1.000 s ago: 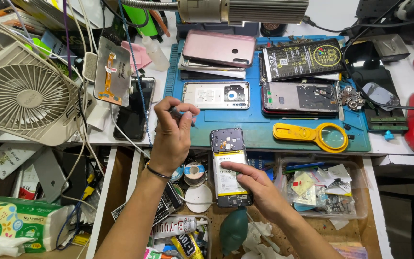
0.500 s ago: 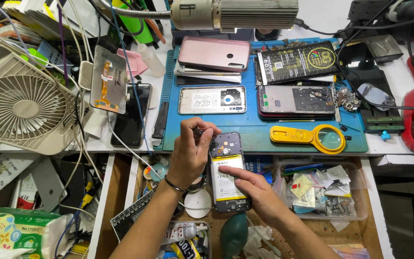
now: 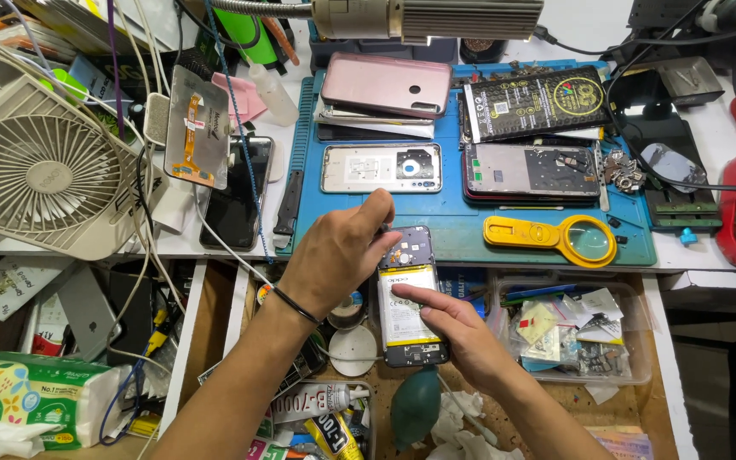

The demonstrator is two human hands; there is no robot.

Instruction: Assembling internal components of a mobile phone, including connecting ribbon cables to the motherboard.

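Note:
An opened phone with its back cover off lies over the open drawer, showing a white battery and a dark circuit board at the top. My right hand rests on it, the index finger pressed flat on the battery. My left hand hovers at the phone's top left corner, fingers pinched together on something small that I cannot make out.
A blue work mat holds a pink phone back, other opened phones, loose screws and a yellow magnifier. A white fan stands at left. The open drawer holds glue tubes, a green air blower and a clear parts box.
My left hand came down from the mat's front edge to the phone's top corner. The right hand stayed on the battery, and the view has moved closer.

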